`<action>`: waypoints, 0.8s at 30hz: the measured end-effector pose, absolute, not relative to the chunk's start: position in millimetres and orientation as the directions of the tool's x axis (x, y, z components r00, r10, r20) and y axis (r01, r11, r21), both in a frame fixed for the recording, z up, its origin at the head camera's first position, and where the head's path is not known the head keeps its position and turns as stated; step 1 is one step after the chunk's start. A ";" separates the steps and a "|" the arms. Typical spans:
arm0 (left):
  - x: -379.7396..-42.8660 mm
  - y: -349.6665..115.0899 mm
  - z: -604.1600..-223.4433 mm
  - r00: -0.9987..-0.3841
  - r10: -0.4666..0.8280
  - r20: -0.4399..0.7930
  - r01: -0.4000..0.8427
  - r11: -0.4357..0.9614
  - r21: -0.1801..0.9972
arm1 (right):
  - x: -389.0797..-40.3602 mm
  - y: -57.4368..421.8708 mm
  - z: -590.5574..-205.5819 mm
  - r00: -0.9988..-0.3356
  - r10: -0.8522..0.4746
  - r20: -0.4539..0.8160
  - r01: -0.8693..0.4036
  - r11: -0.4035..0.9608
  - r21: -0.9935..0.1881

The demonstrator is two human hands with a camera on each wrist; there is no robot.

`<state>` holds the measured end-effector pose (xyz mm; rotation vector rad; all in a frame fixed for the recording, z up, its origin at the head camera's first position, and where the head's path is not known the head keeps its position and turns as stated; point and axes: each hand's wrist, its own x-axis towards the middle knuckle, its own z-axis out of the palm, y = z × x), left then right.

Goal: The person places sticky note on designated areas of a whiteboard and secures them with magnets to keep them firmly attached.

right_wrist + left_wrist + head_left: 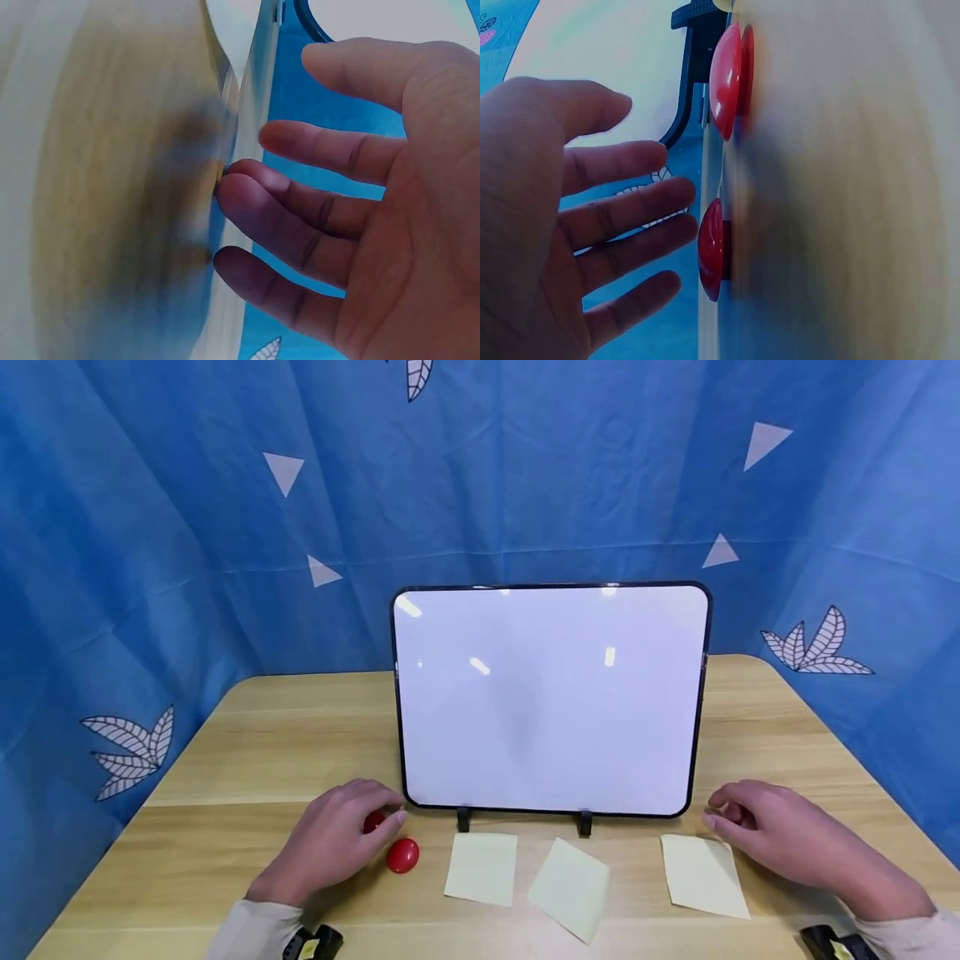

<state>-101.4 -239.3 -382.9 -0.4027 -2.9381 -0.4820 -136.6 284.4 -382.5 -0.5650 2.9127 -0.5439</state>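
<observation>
My left hand (339,831) hovers with loosely bent fingers over the table's left side, holding nothing. Two glossy red round magnets lie by it: one magnet (402,855) just right of the thumb, the other magnet (711,251) partly hidden under the hand in the head view. Opposite, my right hand (787,831) has relaxed fingers and nothing in them, its fingertips close over the tabletop. Beside its thumb lies a pale yellow sticky note (703,877) with one corner curling up. Between the hands are a second sticky note (482,868) and a tilted third note (572,890).
A blank whiteboard (551,702) with a black frame stands upright behind the notes on small black feet (585,823). The wooden table (300,727) has rounded back corners. A blue patterned curtain (525,477) hangs round its back and sides.
</observation>
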 end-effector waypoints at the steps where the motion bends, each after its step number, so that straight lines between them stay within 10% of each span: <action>1: -100.8 -238.9 -383.1 -0.955 0.239 0.176 0.283 0.915 0.289 | -136.7 284.0 -382.1 -0.919 -0.390 -0.055 -0.343 0.862 -0.373; 24: -97.1 -236.2 -383.5 -0.950 0.307 -0.047 0.278 0.908 0.312 | -133.4 289.0 -385.9 -0.870 -0.467 -0.160 -0.351 0.813 -0.464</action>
